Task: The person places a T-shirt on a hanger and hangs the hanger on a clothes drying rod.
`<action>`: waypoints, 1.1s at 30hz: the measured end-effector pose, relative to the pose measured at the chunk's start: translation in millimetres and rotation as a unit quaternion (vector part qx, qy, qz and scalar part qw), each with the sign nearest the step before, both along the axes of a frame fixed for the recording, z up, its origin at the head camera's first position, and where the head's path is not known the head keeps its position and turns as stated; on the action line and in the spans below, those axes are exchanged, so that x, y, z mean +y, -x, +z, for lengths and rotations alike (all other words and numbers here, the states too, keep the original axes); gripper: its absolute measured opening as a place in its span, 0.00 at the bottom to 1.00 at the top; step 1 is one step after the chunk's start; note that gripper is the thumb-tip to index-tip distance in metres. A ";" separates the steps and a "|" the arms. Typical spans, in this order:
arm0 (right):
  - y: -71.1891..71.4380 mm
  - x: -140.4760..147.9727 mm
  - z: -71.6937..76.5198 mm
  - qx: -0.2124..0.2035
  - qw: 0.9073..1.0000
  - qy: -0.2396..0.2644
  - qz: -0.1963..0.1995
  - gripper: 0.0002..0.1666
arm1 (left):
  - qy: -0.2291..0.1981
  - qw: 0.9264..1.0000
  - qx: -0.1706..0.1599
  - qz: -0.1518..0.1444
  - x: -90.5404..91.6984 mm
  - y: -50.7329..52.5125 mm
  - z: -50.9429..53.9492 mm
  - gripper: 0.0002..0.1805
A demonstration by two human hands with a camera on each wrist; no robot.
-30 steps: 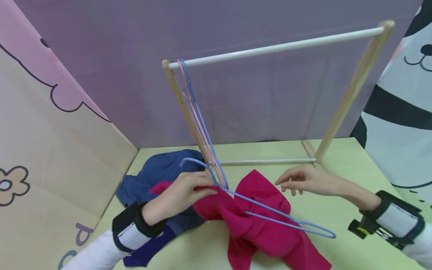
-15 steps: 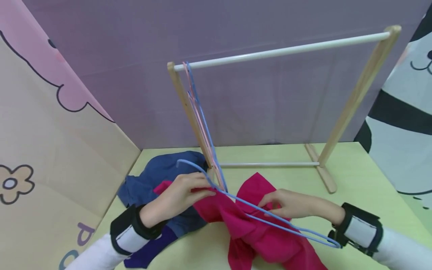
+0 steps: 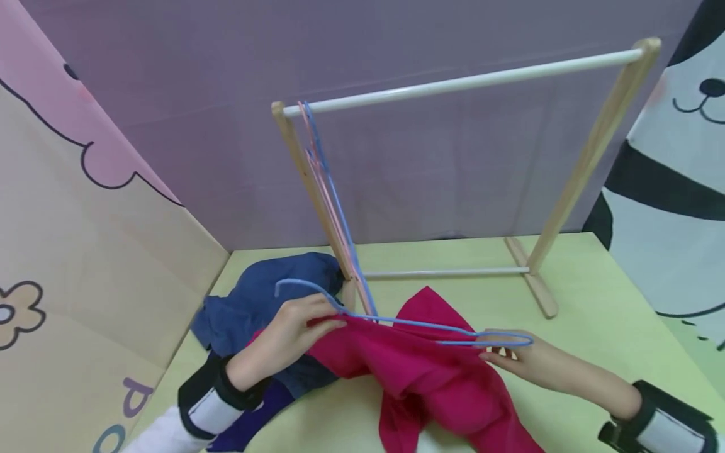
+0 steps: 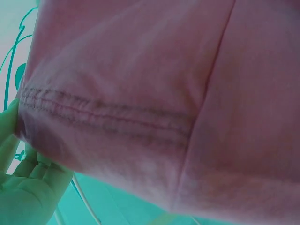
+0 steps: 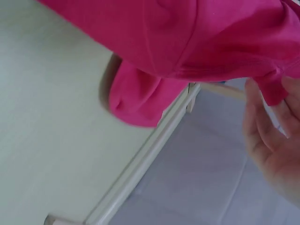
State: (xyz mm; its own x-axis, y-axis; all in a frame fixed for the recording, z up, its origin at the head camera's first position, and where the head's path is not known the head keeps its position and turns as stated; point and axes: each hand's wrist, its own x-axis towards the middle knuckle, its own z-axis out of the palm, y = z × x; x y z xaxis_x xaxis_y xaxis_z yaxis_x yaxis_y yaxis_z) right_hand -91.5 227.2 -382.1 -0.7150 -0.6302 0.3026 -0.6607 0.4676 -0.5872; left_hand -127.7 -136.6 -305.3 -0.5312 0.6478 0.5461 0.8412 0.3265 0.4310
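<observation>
In the head view the left hand (image 3: 291,336) pinches a red garment (image 3: 430,371) together with the neck area of a blue hanger (image 3: 416,323). The hanger's hook points to the left, and part of its frame is inside or behind the cloth. At the hanger's right end, the right hand (image 3: 527,362) pinches the garment's edge. The right wrist view shows the fingers of the right hand (image 5: 276,136) on a small fold of the red cloth (image 5: 225,42). In the left wrist view the cloth (image 4: 117,108) covers most of the picture beside the left hand (image 4: 33,187).
A rack with a white bar (image 3: 464,83) and wooden legs stands at the back. Several pink and blue hangers (image 3: 334,201) hang at its left end. A dark blue garment (image 3: 272,283) lies on the table (image 3: 600,302) at the left.
My right hand has come in from the right, passed over the red cloth and now pinches its edge near the hanger's right end. The hanger has tilted closer to level, and the cloth is stretched.
</observation>
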 end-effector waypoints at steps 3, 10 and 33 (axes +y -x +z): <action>-5.1 7.8 -2.9 0.071 0.996 -0.026 -0.036 0.18 | -0.001 1.000 -0.013 0.009 -0.9 -1.4 -4.7 0.07; -7.6 23.4 -8.5 0.243 0.967 0.009 -0.077 0.14 | 0.011 0.999 -0.032 0.040 -6.0 -3.6 -12.6 0.06; -4.9 -3.2 50.2 0.252 0.964 0.053 -0.065 0.21 | 0.038 0.995 -0.073 0.055 21.7 -22.8 -15.3 0.09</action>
State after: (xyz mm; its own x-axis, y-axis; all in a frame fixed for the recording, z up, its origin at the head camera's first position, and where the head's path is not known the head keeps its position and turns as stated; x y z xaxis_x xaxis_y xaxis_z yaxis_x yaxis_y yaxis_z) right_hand -86.6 224.0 -331.9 -0.5310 -0.4914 0.6903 -0.8145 0.5207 -0.2559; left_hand -104.9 -114.9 -320.6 -0.6717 0.6177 0.4090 0.7285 0.4505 0.5161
